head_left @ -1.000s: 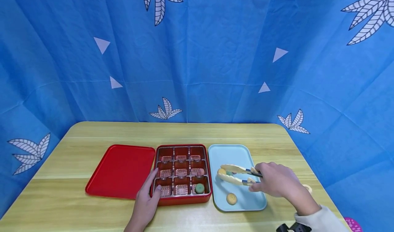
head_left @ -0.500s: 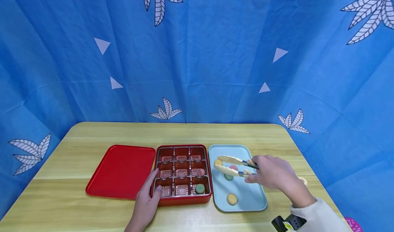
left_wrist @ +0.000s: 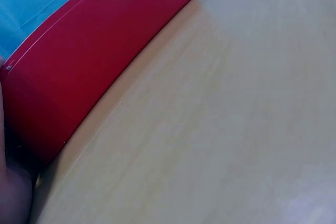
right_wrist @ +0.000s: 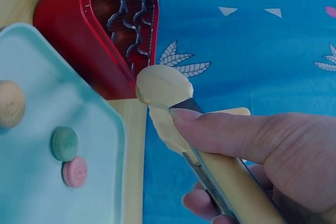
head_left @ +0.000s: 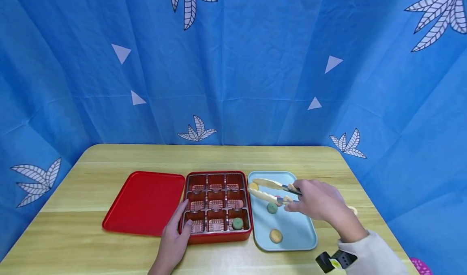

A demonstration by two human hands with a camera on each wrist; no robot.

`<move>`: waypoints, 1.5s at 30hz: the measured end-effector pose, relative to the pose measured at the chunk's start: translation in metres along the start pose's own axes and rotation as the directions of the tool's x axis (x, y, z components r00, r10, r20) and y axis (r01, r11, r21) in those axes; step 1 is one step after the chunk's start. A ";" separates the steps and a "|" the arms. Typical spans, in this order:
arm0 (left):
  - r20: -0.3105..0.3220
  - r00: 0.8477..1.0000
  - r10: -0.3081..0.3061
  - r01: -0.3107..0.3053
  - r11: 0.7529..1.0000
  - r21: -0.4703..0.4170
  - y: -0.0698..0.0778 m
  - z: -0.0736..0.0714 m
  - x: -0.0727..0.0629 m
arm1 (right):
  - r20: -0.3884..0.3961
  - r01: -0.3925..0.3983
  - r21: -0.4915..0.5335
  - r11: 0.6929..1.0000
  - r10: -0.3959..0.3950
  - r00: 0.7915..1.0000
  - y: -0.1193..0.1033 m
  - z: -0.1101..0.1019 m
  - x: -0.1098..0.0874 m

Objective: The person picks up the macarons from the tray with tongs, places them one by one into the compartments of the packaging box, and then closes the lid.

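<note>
In the head view, my right hand (head_left: 317, 200) grips a pair of cream-tipped tongs (head_left: 268, 182) over the light blue tray. A yellow macaron (head_left: 254, 185) sits between the tong tips at the tray's upper left. The tongs (right_wrist: 165, 85) largely hide it in the right wrist view. A green macaron (right_wrist: 65, 144), a pink macaron (right_wrist: 75, 172) and another yellow macaron (head_left: 275, 236) lie on the tray (head_left: 292, 242). My left hand (head_left: 173, 238) rests against the near left corner of a red divided box (head_left: 219, 237), its fingers fairly straight. One pink and one green macaron stand in its right-hand compartments.
A flat red lid or tray (head_left: 144, 204) lies left of the box on the wooden table (head_left: 120, 250). A blue patterned cloth (head_left: 255, 64) hangs behind the table. Beyond the right hand, a small cream ring-shaped end (head_left: 352, 210) shows.
My right hand has moved left and away from me, carrying the tongs and yellow macaron toward the tray's upper left. The green and pink macarons are more exposed. My left hand stays put.
</note>
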State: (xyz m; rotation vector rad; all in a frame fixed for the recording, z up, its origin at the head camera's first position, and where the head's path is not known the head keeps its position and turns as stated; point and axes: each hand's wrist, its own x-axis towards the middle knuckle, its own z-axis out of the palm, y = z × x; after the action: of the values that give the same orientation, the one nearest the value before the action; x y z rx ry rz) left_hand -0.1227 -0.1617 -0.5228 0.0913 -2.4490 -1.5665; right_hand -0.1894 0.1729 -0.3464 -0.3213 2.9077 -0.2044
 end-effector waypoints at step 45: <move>-0.013 1.000 0.007 -0.006 1.000 0.025 -0.001 0.000 0.001 | -0.056 0.057 0.097 0.994 -0.051 0.997 -0.015 0.031 0.037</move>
State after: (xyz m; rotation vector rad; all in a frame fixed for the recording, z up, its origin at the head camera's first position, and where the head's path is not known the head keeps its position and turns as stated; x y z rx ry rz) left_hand -0.1235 -0.1619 -0.5234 0.0977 -2.4566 -1.5282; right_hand -0.2154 0.1467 -0.3814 -0.3837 2.9314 -0.3690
